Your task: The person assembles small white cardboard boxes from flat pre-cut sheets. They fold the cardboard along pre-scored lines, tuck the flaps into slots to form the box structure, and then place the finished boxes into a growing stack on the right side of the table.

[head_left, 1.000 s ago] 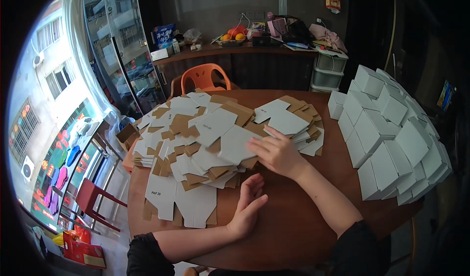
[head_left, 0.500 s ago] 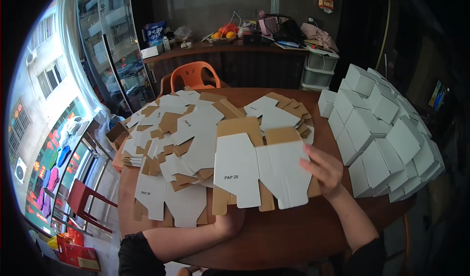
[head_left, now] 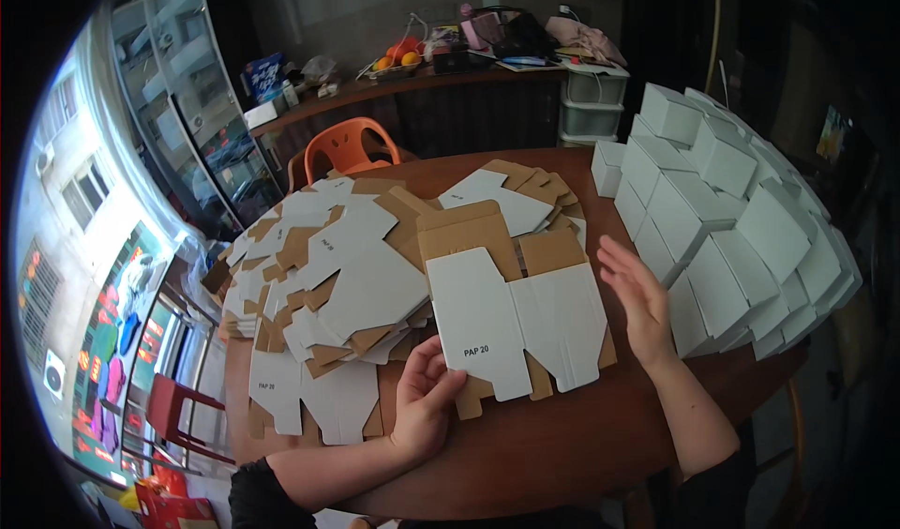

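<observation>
A flat, unfolded cardboard box blank (head_left: 562,313), white with brown flaps, is tilted above the table in front of me. My left hand (head_left: 427,398) grips its lower left corner, the thumb on the white face and the fingers curled at the edge. To the right of the blank, my right hand (head_left: 642,304) is open, its fingers stretched out and a small gap between them and the cardboard. Another flat blank (head_left: 342,400) lies at the near left, partly under a spread heap of blanks (head_left: 375,280).
A second pile of blanks (head_left: 511,210) lies at the table's far middle. Folded white boxes (head_left: 689,191) are stacked high along the right side. An orange chair (head_left: 352,146) stands behind the brown table (head_left: 525,454). Fruit (head_left: 403,57) sits on the back counter.
My left hand has come out from behind the blank to its lower left corner. The right hand has moved off its right edge. The blank has tilted slightly, and my view has shifted.
</observation>
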The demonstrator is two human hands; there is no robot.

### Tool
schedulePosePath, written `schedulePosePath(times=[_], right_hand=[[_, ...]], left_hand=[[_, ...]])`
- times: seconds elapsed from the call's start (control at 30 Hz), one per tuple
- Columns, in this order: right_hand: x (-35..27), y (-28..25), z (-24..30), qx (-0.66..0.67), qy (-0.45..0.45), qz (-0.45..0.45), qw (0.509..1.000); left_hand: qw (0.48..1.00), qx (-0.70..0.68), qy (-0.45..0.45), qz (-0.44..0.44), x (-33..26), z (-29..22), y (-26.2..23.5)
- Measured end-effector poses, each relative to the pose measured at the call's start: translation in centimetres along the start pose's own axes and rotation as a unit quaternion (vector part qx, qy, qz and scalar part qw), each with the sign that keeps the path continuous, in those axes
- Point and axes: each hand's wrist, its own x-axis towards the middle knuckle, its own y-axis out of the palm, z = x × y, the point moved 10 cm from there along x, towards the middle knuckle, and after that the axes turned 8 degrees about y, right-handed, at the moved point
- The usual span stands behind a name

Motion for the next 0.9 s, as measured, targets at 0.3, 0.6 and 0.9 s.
schedulePosePath(times=[0.3, 0.6, 0.9], right_hand=[[-1.3, 2.5, -6.4, 0.141, 0.276, 0.112, 0.944], [0.7, -1.1, -6.1, 0.084, 0.272, 0.075, 0.956], [-1.1, 0.5, -6.0, 0.073, 0.334, 0.236, 0.909]], left_hand=[[0.998, 0.022, -0.032, 0.049, -0.1, 0.2, 0.9], [0.985, 0.066, -0.092, 0.128, -0.8, 1.3, 2.0], [0.975, 0.12, -0.101, 0.157, -1.4, 1.3, 2.2]])
